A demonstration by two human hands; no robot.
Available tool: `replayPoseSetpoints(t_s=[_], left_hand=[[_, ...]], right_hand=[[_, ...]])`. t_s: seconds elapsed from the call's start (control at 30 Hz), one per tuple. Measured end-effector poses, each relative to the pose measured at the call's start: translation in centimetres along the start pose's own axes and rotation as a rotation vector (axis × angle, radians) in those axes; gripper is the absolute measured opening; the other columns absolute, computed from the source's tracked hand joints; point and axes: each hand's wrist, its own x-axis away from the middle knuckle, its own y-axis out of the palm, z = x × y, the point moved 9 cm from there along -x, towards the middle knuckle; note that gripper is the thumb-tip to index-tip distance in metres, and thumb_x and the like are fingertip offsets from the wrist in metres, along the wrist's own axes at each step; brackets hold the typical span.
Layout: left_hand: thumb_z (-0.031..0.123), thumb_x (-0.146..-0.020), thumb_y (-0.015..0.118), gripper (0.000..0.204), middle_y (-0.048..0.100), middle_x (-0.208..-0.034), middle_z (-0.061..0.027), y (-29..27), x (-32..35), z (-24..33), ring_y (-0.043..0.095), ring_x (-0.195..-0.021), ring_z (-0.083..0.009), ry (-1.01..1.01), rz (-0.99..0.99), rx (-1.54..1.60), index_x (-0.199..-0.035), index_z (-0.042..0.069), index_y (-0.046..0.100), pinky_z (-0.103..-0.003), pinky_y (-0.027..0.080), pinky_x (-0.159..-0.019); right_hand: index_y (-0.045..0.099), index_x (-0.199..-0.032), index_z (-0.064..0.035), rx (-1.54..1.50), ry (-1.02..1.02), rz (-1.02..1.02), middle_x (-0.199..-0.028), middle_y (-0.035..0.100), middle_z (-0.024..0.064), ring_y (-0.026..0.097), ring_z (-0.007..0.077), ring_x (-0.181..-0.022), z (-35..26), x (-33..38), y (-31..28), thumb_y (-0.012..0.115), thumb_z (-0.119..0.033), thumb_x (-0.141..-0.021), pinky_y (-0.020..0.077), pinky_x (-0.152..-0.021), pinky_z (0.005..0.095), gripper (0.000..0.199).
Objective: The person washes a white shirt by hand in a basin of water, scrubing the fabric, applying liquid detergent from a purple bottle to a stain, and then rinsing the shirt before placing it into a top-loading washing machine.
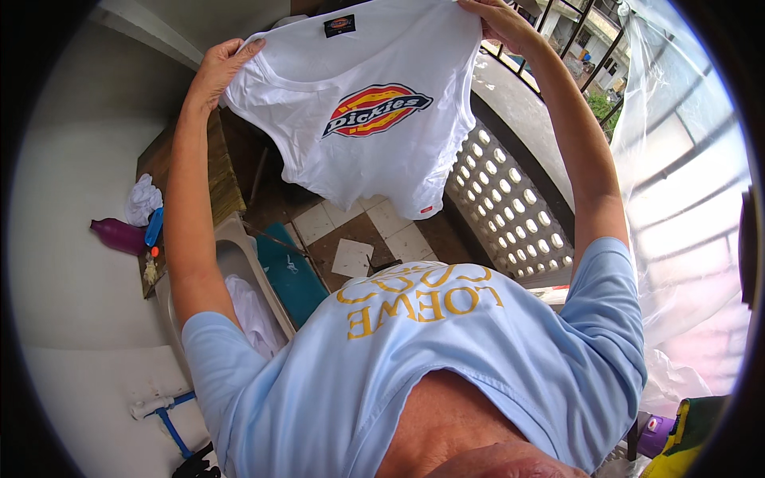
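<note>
A white tank top [382,163] hangs spread out in front of me, with a coloured oval logo on its chest and a dark label inside the neck. My left hand [227,68] is closed on one shoulder strap, thumb pressed over the fabric. At the top edge of the view my right hand [496,22] grips the other strap; some of its fingers are cut off or hidden. Both arms are raised and stretched out. Below the hands the shirt hangs loose, its hem over the tiled floor [351,259].
To the left, white cloth [251,319] lies in a pale sink basin [231,247]. A purple bottle [119,237], a blue brush-like item [154,226] and a crumpled white cloth [143,199] sit beside it. A perforated panel [506,203], window bars [586,48] and plastic sheeting [677,183] line the right.
</note>
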Motion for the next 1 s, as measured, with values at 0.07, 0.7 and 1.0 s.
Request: replayPoseSetpoints(t_s=[0.07,0.7,1.0], left_hand=[[0.034,-0.085,0.071,0.028,0.059,-0.073,0.0063,-0.5,0.1,1.2,0.049,-0.065,-0.0014,0.011,0.039,-0.046,-0.081,0.007,0.065,-0.019,0.04,-0.06],[0.024,-0.084,0.07,0.023,0.058,-0.074,0.0012,-5.6,4.2,10.2,0.052,-0.068,-0.0068,0.243,0.598,-0.626,-0.084,0.002,0.062,-0.025,0.043,-0.061],[0.025,-0.086,0.06,0.021,0.065,-0.083,-0.0223,1.4,8.9,-11.5,0.063,-0.081,-0.0405,0.079,0.494,-0.725,-0.098,0.007,0.063,-0.044,0.049,-0.068]], right_hand=[[0.06,-0.117,-0.0033,0.09,-0.038,0.027,-0.099,0.066,0.0056,0.064,0.0176,-0.088,0.4,-0.5,-0.6,0.056,-0.031,-0.093,0.0533,-0.075,0.0349,0.037],[0.059,-0.089,0.0014,0.212,-0.619,0.472,-0.067,0.052,-0.0005,0.05,0.0081,-0.064,-6.3,2.9,1.1,0.054,-0.021,-0.095,0.042,-0.058,0.0261,0.024],[0.063,-0.106,-0.0032,0.361,-0.078,0.212,-0.084,0.065,0.0076,0.059,0.0123,-0.078,15.8,2.2,10.0,0.054,-0.03,-0.095,0.0471,-0.073,0.0279,0.031]])
